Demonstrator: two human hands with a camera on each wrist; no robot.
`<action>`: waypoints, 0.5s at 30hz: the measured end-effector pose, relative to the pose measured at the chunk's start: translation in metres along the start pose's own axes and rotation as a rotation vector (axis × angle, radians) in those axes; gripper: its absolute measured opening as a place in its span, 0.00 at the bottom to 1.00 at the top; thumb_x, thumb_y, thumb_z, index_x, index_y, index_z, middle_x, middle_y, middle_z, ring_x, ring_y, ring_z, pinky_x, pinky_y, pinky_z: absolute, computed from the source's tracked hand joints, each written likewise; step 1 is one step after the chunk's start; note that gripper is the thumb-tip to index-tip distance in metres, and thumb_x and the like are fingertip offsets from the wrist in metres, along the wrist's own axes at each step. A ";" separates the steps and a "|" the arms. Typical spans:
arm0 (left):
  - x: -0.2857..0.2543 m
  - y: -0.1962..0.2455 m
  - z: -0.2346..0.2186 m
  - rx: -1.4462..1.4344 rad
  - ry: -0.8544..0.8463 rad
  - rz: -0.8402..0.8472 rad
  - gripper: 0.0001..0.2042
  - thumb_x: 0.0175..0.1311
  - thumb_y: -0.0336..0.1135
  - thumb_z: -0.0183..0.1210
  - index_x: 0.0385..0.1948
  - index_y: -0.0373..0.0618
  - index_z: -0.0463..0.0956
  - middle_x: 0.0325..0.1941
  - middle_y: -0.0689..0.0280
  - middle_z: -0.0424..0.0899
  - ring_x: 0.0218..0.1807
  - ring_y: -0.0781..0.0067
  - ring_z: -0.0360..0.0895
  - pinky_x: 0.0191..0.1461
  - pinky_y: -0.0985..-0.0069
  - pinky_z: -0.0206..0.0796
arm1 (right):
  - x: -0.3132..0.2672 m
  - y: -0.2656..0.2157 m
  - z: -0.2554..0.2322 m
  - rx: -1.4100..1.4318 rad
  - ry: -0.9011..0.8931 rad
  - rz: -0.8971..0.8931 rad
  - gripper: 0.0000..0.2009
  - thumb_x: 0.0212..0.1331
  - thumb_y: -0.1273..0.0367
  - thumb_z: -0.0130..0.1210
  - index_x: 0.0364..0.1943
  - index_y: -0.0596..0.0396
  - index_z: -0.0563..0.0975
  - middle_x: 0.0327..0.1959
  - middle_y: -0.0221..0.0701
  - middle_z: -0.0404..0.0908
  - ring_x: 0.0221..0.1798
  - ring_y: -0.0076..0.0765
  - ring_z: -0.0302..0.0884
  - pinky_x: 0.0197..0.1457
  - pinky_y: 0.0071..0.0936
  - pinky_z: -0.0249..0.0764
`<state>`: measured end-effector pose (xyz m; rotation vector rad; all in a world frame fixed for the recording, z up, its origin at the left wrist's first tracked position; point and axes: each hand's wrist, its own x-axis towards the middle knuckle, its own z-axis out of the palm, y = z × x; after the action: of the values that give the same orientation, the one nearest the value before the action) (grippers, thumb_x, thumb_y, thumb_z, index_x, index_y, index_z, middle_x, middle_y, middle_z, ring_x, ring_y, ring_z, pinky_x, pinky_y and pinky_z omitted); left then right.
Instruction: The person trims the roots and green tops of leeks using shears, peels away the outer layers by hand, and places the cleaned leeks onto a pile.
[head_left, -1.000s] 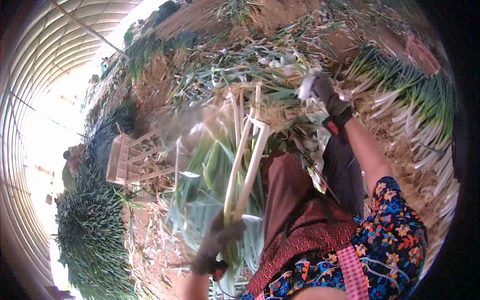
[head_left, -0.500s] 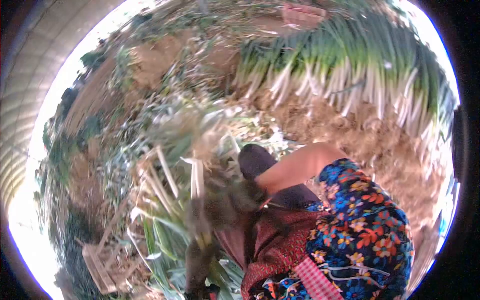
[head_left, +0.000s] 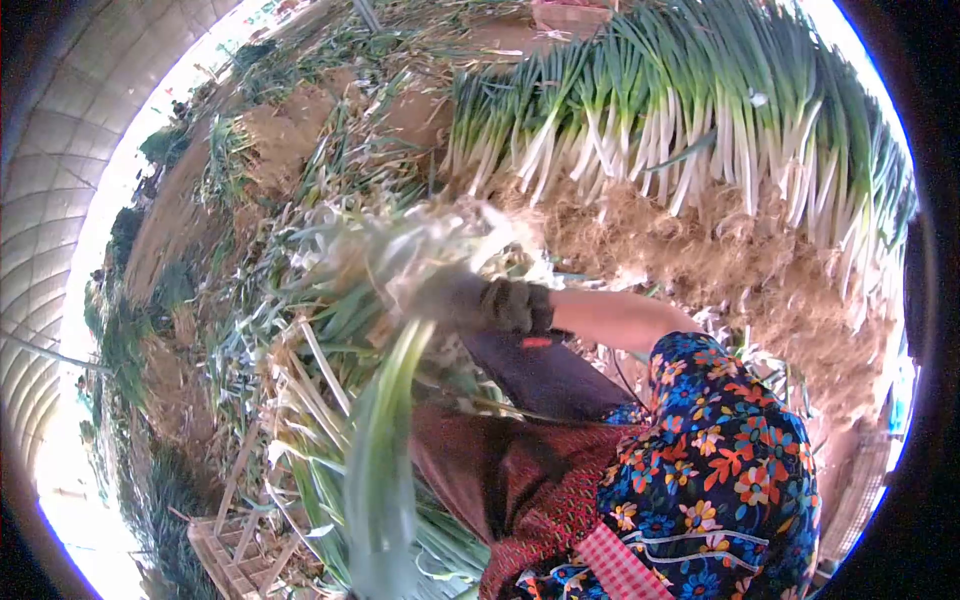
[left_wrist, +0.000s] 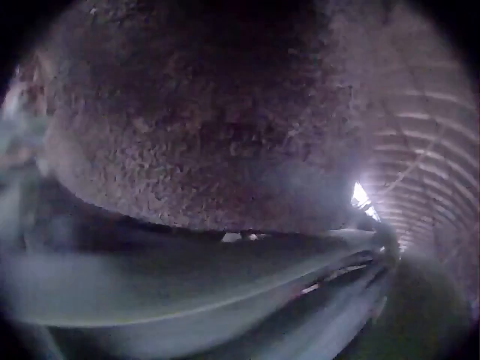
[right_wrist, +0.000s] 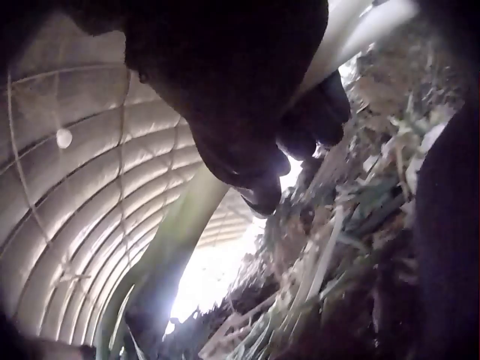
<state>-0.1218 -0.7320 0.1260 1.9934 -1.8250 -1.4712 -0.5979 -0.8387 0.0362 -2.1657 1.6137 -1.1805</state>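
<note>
In the head view my right hand, in a dark glove, is out over the litter and blurred. In the right wrist view its fingers are curled round the pale shaft of a large green onion. Long green leaves hang from that hand toward the lower edge of the head view. My left hand shows in the left wrist view as a big gloved form close over green leaves, which narrow together at its far side. The head view barely catches it at the bottom. More green onions lie beside my knee.
A long row of green onions stands at the back right with roots toward me. Stripped leaves and skins litter the left. A small wooden stool or frame stands at lower left, and a pinkish crate at the far back.
My head has turned right, bringing the onion row into the middle. My right hand came back from far out to the stalks near my left hand, then moved outward with leaves trailing from it.
</note>
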 end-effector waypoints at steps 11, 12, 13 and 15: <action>0.003 -0.145 -0.098 0.282 0.200 0.056 0.33 0.60 0.48 0.63 0.67 0.49 0.67 0.67 0.53 0.70 0.69 0.49 0.64 0.71 0.49 0.57 | -0.001 0.116 -0.197 -0.325 0.677 0.875 0.26 0.54 0.53 0.69 0.49 0.59 0.78 0.37 0.38 0.86 0.40 0.33 0.83 0.40 0.32 0.80; 0.006 -0.162 -0.107 0.313 0.206 0.127 0.34 0.59 0.49 0.64 0.68 0.49 0.67 0.68 0.53 0.70 0.70 0.48 0.64 0.71 0.49 0.56 | -0.006 0.172 -0.200 -0.136 0.962 0.658 0.22 0.54 0.52 0.68 0.40 0.58 0.81 0.27 0.40 0.83 0.29 0.40 0.79 0.34 0.39 0.76; 0.009 -0.179 -0.113 0.286 0.210 0.188 0.34 0.59 0.49 0.64 0.68 0.50 0.66 0.69 0.52 0.69 0.70 0.47 0.63 0.72 0.48 0.55 | -0.015 0.224 -0.214 -0.052 1.066 0.568 0.26 0.52 0.53 0.70 0.44 0.60 0.77 0.30 0.39 0.84 0.31 0.41 0.80 0.37 0.38 0.76; 0.027 -0.198 -0.099 -0.141 0.194 0.205 0.28 0.64 0.39 0.59 0.65 0.43 0.66 0.65 0.54 0.71 0.66 0.55 0.67 0.68 0.61 0.59 | -0.014 0.174 -0.255 -0.355 0.969 0.959 0.32 0.48 0.55 0.73 0.51 0.61 0.72 0.34 0.38 0.85 0.35 0.43 0.81 0.41 0.38 0.77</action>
<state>0.0850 -0.7477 0.0433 1.7573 -1.7343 -1.2633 -0.8997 -0.8196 0.0986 -0.5261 2.8658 -1.6874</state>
